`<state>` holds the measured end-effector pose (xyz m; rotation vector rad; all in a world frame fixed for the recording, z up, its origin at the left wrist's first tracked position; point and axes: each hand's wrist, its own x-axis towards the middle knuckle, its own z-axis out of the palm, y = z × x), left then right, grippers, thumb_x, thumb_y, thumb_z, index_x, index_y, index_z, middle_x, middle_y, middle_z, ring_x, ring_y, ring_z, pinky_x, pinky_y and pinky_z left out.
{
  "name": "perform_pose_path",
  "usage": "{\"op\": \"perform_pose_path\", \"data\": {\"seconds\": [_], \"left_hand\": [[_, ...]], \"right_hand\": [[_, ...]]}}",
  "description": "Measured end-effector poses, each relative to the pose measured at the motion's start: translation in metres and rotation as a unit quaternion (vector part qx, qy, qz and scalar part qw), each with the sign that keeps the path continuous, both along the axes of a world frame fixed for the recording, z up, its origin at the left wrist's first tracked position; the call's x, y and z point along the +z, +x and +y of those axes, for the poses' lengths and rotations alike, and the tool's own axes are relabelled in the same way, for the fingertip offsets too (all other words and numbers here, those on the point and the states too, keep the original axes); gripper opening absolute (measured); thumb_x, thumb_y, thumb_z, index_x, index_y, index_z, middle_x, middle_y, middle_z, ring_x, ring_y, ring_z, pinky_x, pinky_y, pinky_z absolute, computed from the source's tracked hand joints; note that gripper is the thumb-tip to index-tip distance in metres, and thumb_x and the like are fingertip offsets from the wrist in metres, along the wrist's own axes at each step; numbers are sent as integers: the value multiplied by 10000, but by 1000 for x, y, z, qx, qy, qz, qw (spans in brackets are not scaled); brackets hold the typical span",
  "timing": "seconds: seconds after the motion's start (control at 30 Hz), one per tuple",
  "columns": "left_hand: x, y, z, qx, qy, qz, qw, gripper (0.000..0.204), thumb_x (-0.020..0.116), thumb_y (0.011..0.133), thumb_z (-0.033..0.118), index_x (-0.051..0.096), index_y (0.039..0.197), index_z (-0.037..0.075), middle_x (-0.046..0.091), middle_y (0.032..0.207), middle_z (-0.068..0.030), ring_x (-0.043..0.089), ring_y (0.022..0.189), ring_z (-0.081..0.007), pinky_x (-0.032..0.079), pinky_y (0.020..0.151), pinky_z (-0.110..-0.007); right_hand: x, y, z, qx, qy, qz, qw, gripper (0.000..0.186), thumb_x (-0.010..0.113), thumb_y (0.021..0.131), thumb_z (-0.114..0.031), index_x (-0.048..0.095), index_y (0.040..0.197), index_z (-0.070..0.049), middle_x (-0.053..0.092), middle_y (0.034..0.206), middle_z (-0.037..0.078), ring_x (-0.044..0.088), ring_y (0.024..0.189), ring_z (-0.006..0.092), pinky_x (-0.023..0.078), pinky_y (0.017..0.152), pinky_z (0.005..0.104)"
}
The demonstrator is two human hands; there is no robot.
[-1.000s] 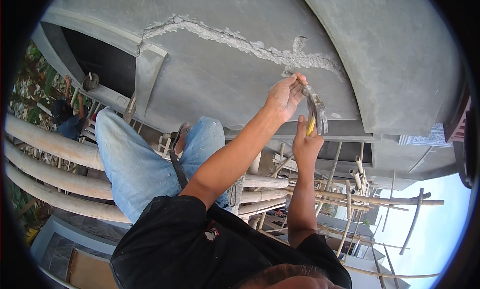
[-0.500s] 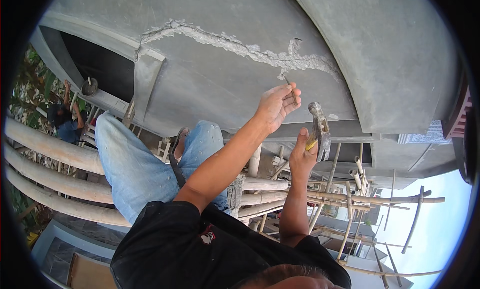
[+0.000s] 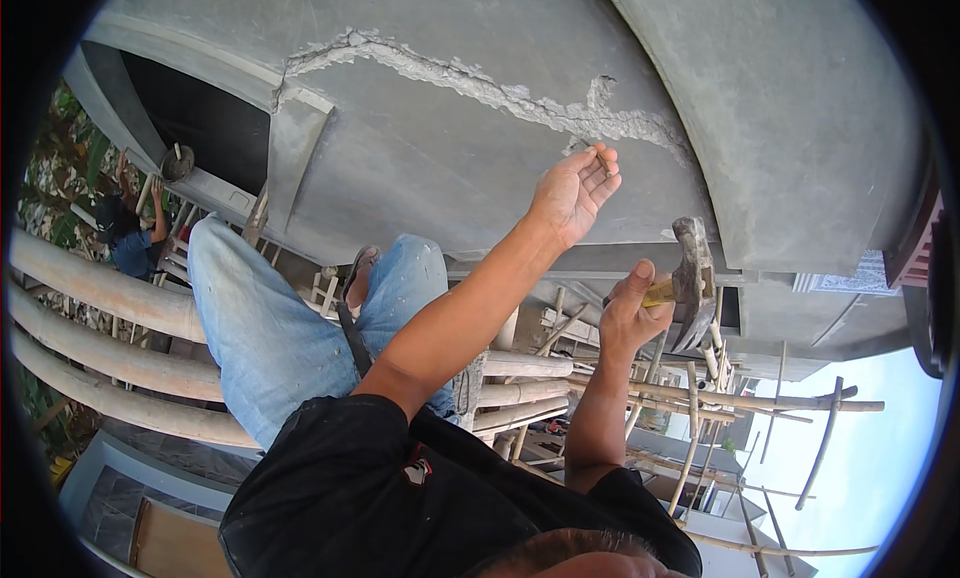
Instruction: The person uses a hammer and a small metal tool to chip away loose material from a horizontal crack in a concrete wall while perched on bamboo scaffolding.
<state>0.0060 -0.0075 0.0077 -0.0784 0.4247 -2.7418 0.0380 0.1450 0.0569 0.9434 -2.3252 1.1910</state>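
My left hand (image 3: 572, 200) is raised to the grey plastered wall (image 3: 450, 158), its fingers closed round a thin metal chisel (image 3: 604, 162). The chisel's tip is at or near a rough chipped groove (image 3: 490, 93) that runs across the wall; my fingers partly hide it. Lower and to the right, my right hand (image 3: 632, 313) grips a claw hammer (image 3: 692, 283) by its yellow handle. The worn metal hammer head stands apart from the chisel.
Thick bamboo poles (image 3: 120, 298) of a scaffold run at the left, beside my jeans-clad legs (image 3: 270, 328). More bamboo scaffolding (image 3: 690, 418) stands at the lower right. Another person (image 3: 135, 238) is at the far left, near a dark bucket (image 3: 177, 164) on a ledge.
My right hand has swung the hammer to the right, farther from the chisel. My left hand has shifted slightly up and right with the chisel, closer to the groove.
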Motion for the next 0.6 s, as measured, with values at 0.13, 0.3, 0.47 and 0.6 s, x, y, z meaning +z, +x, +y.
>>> {"op": "perform_pose_path", "data": {"seconds": [0.13, 0.3, 0.47, 0.6], "left_hand": [[6, -6, 7, 15, 30, 7, 999, 128, 476, 981, 105, 590, 997, 49, 646, 911, -36, 630, 812, -123, 566, 811, -287], [2, -7, 7, 8, 40, 5, 999, 107, 485, 984, 128, 567, 1008, 64, 643, 921, -49, 630, 839, -142, 546, 831, -295], [10, -7, 5, 19, 65, -7, 998, 106, 472, 986, 117, 560, 1004, 61, 643, 922, -48, 624, 838, -137, 538, 851, -303], [9, -1, 2, -1, 57, -6, 998, 129, 460, 988, 94, 574, 1000, 35, 638, 909, -40, 627, 825, -119, 546, 850, -282]], "right_hand": [[-12, -31, -1, -19, 183, 171, 968, 388, 605, 979, -306, 500, 719, -39, 495, 646, 1, 435, 624, 86, 357, 569, 251], [18, -4, -15, 6, 42, 73, 996, 395, 589, 985, -327, 535, 717, -41, 522, 604, 6, 467, 596, 65, 365, 540, 242], [0, -34, -17, 55, 104, 170, 978, 458, 572, 993, -322, 457, 634, -62, 454, 515, -10, 402, 465, 61, 298, 434, 234], [15, -18, -3, 2, 29, 168, 985, 412, 581, 993, -290, 498, 666, -53, 489, 587, -15, 391, 568, 52, 307, 511, 223]]}}
